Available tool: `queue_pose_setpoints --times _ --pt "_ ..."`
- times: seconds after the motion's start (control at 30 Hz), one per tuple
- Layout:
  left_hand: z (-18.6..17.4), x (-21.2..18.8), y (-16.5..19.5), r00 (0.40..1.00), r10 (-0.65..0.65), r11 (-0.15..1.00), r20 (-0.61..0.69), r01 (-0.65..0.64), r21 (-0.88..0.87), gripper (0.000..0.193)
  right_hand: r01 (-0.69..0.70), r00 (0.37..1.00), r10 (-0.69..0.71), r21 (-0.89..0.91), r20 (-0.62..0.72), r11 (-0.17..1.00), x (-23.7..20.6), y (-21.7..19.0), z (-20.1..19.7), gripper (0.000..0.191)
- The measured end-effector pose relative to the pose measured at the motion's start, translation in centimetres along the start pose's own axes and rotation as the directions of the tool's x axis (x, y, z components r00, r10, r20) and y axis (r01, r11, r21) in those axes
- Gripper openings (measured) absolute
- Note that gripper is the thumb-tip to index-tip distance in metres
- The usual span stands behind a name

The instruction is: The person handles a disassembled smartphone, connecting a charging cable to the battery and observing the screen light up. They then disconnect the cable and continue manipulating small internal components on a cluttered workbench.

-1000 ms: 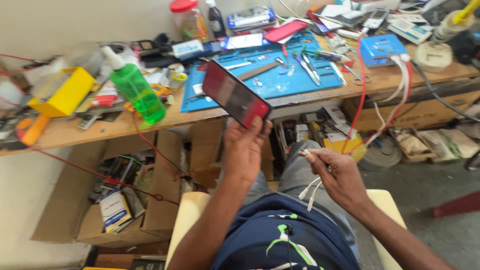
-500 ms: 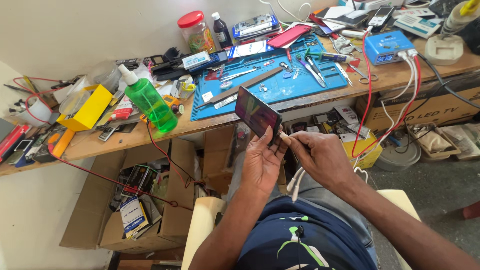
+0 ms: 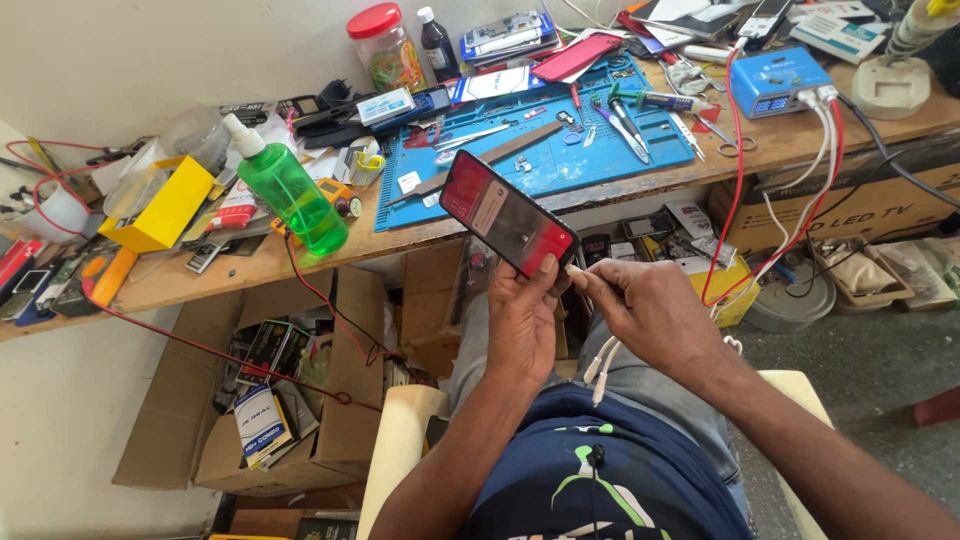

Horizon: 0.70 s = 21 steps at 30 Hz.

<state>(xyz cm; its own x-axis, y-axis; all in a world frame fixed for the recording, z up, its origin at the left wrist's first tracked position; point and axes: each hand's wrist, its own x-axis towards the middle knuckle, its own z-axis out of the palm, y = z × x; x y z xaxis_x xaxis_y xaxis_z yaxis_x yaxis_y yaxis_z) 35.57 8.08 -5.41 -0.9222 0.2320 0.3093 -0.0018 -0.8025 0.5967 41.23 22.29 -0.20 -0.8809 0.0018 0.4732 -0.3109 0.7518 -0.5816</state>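
- Here, a seated person looks down at their own two hands, held above the lap in front of a cluttered wooden table (image 3: 300, 262).
- The left hand (image 3: 522, 322) is closed around the lower end of a smartphone (image 3: 507, 213), thumb on its bottom edge; the phone tilts up toward 11 o'clock with its reddish lit screen facing the camera.
- The right hand (image 3: 645, 305) sits at 3 o'clock from the phone's bottom corner, fingers pinched shut on the plug end of a white cable (image 3: 603, 358), and the plug tip meets that corner.
- The cable's slack hangs down toward 6 o'clock over the thigh; other white and red leads run toward 1 o'clock, up to a blue power box (image 3: 778, 84) on the table.
- The plug itself is mostly hidden by the fingers, so whether it is seated in the port cannot be told.
- To do this well, judging from the view: keep the left hand firm so the phone does not swivel, line the plug square with the port, and press straight in along the phone's length rather than at a slant.
- Let the hanging slack stay loose, so nothing tugs sideways on the port.
- At 12 o'clock lies a blue work mat (image 3: 545, 150) strewn with tools; at 10 o'clock stands a green spray bottle (image 3: 288, 190).
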Motion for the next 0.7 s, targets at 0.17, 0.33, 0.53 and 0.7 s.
queue_pose_setpoints --times 0.17,0.33,0.53,0.7 --pt "0.1 -0.2 -0.4 1.000 0.001 1.000 0.024 -0.001 0.016 0.025 0.059 0.995 -0.058 0.005 -0.078 0.998 -0.6 0.4 0.7 0.026" --pt "-0.7 -0.3 -1.0 0.999 -0.012 0.999 0.033 0.011 0.039 0.024 -0.003 0.998 0.007 0.056 -0.068 0.998 -1.2 1.0 1.5 0.025" --pt "-1.4 0.9 -0.4 0.992 -0.002 0.966 0.130 -0.032 0.257 0.023 -0.001 0.999 0.006 0.084 -0.054 0.996 -0.6 3.1 1.2 0.031" --pt "-1.4 2.0 0.6 0.977 -0.061 0.779 0.203 -0.081 0.621 0.031 -0.066 0.997 0.080 0.524 -0.004 0.849 -0.5 6.7 0.6 0.047"
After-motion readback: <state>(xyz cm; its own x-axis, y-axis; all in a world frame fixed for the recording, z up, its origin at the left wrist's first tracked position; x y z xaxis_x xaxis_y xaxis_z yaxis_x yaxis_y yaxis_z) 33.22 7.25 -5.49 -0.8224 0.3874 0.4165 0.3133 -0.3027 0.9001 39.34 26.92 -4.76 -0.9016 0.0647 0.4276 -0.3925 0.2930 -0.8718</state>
